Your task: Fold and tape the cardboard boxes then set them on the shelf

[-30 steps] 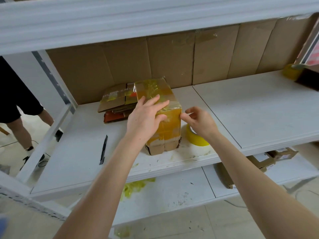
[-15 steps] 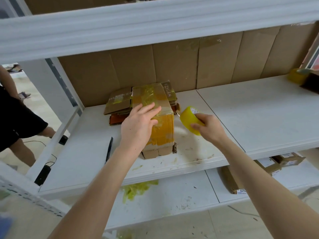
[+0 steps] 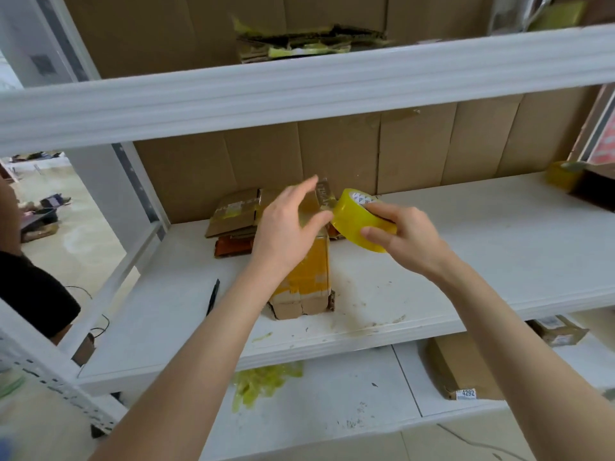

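Note:
A small cardboard box, wrapped in yellow tape, stands on the white middle shelf. My right hand grips a roll of yellow tape, lifted beside the box's top right. My left hand hovers over the box top with its fingers spread, and its thumb reaches toward the roll. Behind the box lies a stack of flattened cardboard boxes.
A black knife or pen lies on the shelf left of the box. Another tape roll sits far right. The lower shelf holds crumpled tape and boxes. A person in black stands at left.
My right hand picked the tape roll up off the shelf and raised it to the box's top. My left hand lifted off the box and opened toward the roll.

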A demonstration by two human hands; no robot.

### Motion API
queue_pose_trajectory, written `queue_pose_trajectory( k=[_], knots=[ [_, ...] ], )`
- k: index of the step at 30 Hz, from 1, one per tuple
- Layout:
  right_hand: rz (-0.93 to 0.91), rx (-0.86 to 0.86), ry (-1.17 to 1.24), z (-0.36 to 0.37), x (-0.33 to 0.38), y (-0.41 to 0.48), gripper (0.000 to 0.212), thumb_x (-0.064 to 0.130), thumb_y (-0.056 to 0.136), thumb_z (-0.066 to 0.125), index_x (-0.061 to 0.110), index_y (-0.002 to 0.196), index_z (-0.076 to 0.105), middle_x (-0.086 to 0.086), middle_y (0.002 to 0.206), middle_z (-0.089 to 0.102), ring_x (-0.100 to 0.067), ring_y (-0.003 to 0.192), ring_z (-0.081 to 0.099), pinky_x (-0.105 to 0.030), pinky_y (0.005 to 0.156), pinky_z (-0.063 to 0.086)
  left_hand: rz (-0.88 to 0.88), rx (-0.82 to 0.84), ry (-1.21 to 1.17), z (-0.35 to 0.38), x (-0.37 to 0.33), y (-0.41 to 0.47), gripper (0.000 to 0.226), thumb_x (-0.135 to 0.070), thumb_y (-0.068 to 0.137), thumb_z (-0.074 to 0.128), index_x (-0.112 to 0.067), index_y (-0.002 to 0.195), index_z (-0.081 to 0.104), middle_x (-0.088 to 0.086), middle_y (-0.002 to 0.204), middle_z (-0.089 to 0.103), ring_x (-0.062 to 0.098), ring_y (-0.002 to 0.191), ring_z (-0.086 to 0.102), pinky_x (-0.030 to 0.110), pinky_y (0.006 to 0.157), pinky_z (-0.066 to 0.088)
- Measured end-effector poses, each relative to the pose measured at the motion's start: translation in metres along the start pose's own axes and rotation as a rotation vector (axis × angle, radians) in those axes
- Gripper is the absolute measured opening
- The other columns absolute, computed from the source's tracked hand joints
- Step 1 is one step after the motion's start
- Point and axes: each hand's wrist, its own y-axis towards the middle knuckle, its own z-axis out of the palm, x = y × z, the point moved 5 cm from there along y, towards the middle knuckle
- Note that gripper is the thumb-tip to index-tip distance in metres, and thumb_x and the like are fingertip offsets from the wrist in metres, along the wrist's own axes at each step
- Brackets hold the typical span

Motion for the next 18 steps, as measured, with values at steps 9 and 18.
queue_pose_trajectory(
  k=[9, 18],
  knots=[
    [-0.165, 0.050, 0.188, -0.021, 0.024, -0.001, 0.014, 0.035, 0.086, 0.070, 0.023, 0.094, 0.068, 0.010, 0.073, 0.063, -0.011, 0.069, 0.056, -0.023, 0.062, 0.044, -0.047, -0.107, -0.078, 0.004, -0.020, 0.007, 0.009, -0.019, 0.088, 0.064, -0.017, 0.080, 0.067, -0.013, 0.072, 0.059, 0.005, 0.067, 0.055, 0.010, 0.062, 0.038],
    [-0.095, 0.228, 0.542, -0.031, 0.012, -0.006, 0.018, 0.032, 0.075, 0.078, 0.017, 0.072, 0.068, 0.005, 0.065, 0.060, -0.007, 0.063, 0.053, -0.017, 0.058, 0.039, -0.200, -0.143, -0.192, -0.013, -0.004, 0.005, 0.015, -0.016, 0.090, 0.063, -0.020, 0.076, 0.064, -0.007, 0.065, 0.061, 0.004, 0.055, 0.060, 0.020, 0.049, 0.052]
  ],
)
